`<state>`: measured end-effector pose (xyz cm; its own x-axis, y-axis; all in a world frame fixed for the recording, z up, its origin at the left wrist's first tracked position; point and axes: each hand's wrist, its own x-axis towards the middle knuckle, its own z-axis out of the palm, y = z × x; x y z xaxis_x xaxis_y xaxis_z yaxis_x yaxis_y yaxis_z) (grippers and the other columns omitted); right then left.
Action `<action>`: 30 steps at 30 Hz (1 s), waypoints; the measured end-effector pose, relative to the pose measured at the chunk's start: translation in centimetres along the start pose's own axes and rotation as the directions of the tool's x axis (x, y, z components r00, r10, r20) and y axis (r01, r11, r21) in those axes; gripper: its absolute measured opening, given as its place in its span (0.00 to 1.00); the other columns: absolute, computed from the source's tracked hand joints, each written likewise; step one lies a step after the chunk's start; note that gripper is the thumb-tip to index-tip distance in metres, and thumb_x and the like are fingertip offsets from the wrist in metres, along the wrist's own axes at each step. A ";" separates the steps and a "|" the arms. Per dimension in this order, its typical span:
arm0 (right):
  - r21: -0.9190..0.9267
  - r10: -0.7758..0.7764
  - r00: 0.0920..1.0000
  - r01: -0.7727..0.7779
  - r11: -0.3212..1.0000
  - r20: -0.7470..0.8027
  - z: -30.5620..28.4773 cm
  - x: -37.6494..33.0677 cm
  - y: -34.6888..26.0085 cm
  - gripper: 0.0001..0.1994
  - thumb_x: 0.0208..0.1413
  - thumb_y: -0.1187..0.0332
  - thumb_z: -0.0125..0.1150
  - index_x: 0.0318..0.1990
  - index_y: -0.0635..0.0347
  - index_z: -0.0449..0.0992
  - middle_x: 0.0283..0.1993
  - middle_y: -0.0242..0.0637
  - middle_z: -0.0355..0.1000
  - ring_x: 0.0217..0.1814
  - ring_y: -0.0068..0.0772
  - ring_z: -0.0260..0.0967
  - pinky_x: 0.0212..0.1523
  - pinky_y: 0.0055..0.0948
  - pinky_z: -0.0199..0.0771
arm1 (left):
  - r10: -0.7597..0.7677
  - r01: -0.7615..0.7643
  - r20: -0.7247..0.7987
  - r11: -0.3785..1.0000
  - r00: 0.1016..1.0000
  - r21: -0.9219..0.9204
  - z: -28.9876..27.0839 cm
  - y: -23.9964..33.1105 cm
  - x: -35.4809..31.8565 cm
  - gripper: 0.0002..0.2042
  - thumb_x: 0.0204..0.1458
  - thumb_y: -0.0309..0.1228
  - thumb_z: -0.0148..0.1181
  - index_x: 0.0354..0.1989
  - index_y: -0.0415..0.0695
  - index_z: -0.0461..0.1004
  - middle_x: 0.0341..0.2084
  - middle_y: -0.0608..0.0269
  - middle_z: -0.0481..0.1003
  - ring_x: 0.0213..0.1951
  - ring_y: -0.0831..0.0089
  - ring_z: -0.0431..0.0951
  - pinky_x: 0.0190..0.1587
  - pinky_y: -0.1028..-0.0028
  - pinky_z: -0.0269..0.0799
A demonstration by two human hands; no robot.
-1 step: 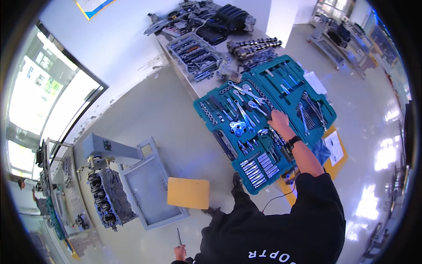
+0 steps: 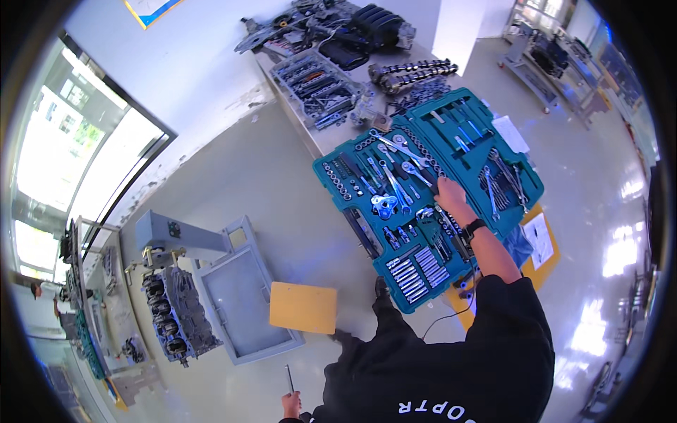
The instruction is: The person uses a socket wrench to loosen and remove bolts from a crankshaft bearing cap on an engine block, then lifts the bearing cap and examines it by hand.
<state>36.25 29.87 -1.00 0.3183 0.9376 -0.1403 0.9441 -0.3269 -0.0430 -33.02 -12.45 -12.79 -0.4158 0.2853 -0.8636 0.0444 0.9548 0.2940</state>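
Mechanic's tool case (image 2: pixel 467 163), teal, lies open flat over a yellow surface (image 2: pixel 466 321) ahead and to our right, its sockets (image 2: pixel 405 275) and wrenches (image 2: pixel 491 194) facing up, likely so each is easy to pick out. Our right hand (image 2: pixel 451 194) reaches over its middle, fingers curled down near a ratchet (image 2: pixel 419 175); we cannot tell whether they grip anything. Our left hand (image 2: pixel 291 405), low and well apart, is closed around one end of a slim metal bar (image 2: pixel 288 378), probably to leave the case unobstructed.

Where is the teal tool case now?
In the head view, the tool case lies open right of centre, under the right hand, near the camshafts.
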 end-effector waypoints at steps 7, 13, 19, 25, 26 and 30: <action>0.032 0.042 0.987 -0.048 0.998 0.158 -1.5 3.3 0.0 0.21 0.36 0.63 0.59 0.40 0.64 0.74 0.41 0.52 0.73 0.45 0.52 0.72 0.45 0.43 0.72 | 0.080 -0.081 0.008 0.996 0.997 0.037 6.0 2.0 -2.0 0.10 0.43 0.33 0.59 0.19 0.41 0.68 0.09 0.67 0.65 0.10 0.77 0.65 0.12 0.75 0.61; 0.230 0.083 0.996 -0.091 0.969 0.046 -4.1 -0.6 -2.8 0.21 0.38 0.56 0.58 0.33 0.69 0.77 0.34 0.53 0.74 0.39 0.51 0.73 0.41 0.42 0.73 | 0.267 -0.266 -0.001 0.962 0.964 0.057 4.9 1.1 -3.1 0.13 0.44 0.36 0.60 0.16 0.43 0.68 0.09 0.70 0.65 0.11 0.80 0.63 0.13 0.77 0.58; 0.842 -0.231 0.934 -0.117 0.527 0.274 -8.0 -17.3 -10.8 0.13 0.54 0.62 0.58 0.22 0.54 0.63 0.12 0.23 0.54 0.10 0.17 0.52 0.12 0.22 0.53 | 0.273 -0.272 -0.008 0.961 0.962 0.049 -1.5 -11.4 -2.3 0.14 0.44 0.37 0.60 0.15 0.42 0.68 0.09 0.70 0.65 0.11 0.81 0.64 0.14 0.77 0.58; 0.998 -0.561 0.826 -0.024 0.060 0.054 -9.6 -42.5 -23.9 0.14 0.54 0.65 0.58 0.20 0.57 0.64 0.14 0.26 0.57 0.11 0.18 0.54 0.13 0.22 0.55 | 0.286 -0.285 -0.016 0.957 0.958 0.058 -10.5 -33.3 0.3 0.15 0.42 0.39 0.61 0.18 0.38 0.72 0.10 0.66 0.67 0.14 0.76 0.67 0.18 0.73 0.62; 0.997 -0.618 0.783 -0.052 0.054 0.074 -10.0 -46.7 -27.1 0.14 0.53 0.65 0.58 0.20 0.57 0.63 0.13 0.26 0.57 0.11 0.18 0.54 0.13 0.22 0.56 | 0.280 -0.280 -0.037 0.960 0.959 0.011 -12.2 -37.0 1.0 0.15 0.42 0.39 0.61 0.18 0.38 0.72 0.10 0.66 0.67 0.14 0.76 0.67 0.18 0.73 0.62; 0.990 -0.679 0.725 -0.025 0.135 0.111 -7.7 -61.7 -39.4 0.15 0.52 0.66 0.60 0.18 0.55 0.63 0.13 0.25 0.56 0.10 0.17 0.53 0.12 0.22 0.55 | 0.306 -0.320 -0.199 0.946 0.931 -0.042 -19.4 -49.3 0.0 0.15 0.41 0.39 0.61 0.16 0.39 0.71 0.09 0.66 0.66 0.13 0.76 0.66 0.17 0.73 0.61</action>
<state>-19.92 -14.16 17.01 -0.4200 0.8890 -0.1826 0.0343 -0.1855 -0.9820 -52.79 -61.13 -19.33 -0.5539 0.5411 -0.6328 0.1366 0.8088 0.5720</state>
